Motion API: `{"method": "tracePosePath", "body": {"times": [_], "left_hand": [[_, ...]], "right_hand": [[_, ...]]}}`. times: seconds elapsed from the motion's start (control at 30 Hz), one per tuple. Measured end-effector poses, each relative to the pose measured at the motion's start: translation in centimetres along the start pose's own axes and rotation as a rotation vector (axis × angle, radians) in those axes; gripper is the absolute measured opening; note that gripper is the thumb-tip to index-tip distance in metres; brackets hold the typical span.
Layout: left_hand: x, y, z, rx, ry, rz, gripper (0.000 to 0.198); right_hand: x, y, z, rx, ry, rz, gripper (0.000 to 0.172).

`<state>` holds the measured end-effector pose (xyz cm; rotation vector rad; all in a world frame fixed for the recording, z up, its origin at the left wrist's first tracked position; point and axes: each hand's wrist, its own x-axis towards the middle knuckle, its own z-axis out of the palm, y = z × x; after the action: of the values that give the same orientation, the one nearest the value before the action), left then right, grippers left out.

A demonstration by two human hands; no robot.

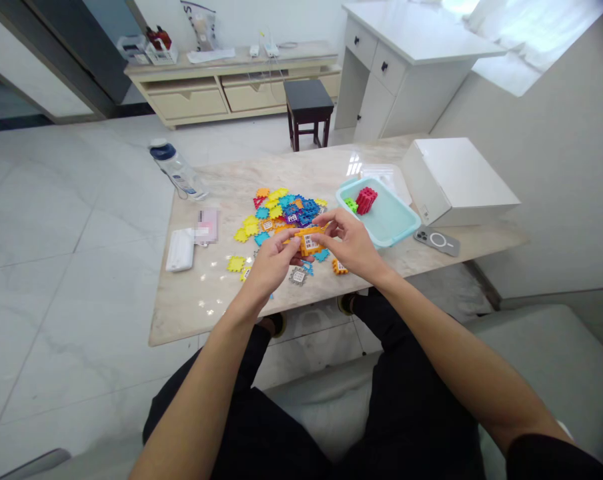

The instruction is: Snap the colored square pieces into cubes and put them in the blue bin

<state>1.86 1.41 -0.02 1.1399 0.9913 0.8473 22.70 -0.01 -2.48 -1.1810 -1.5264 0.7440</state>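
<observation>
Between my two hands is an orange puzzle tile (310, 242) with a white printed label, perhaps more than one stacked. My left hand (276, 261) grips its left side, and the fingers of my right hand (349, 243) close on its right side. Beneath and beyond them spreads a pile of notched tiles in yellow, blue, orange and purple, with a yellow tile (236, 264) to the left. A grey tile (298, 276) and another orange tile (339, 267) lie near the table's front edge. A light blue basin (394, 223) holds red tiles (366, 200) and green tiles (351, 205).
On the marble-topped table (181, 313) are a water bottle (179, 170), a white tissue pack (180, 250) and a pink packet (209, 225) at left. A white box (461, 180) and a grey phone (436, 241) sit at right. A dark stool (309, 100) stands behind.
</observation>
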Motion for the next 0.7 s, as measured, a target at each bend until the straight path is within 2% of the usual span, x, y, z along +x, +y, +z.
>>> {"method": "tracePosePath", "body": {"times": [0.2,0.5,0.7], "left_hand": [[-0.5,0.0,-0.3,0.178,-0.039,0.025,0.057],[-0.5,0.0,-0.7,0.153,-0.055,0.030,0.057],[-0.2,-0.4,-1.1,0.140,-0.046,0.115,0.052]], "right_hand": [[-0.2,-0.1,0.4,-0.021,-0.020,-0.064,0.032],[-0.3,-0.3,0.6,-0.053,-0.035,-0.077,0.036],[-0.5,0.0,0.6,-0.040,-0.016,0.046,0.050]]}}
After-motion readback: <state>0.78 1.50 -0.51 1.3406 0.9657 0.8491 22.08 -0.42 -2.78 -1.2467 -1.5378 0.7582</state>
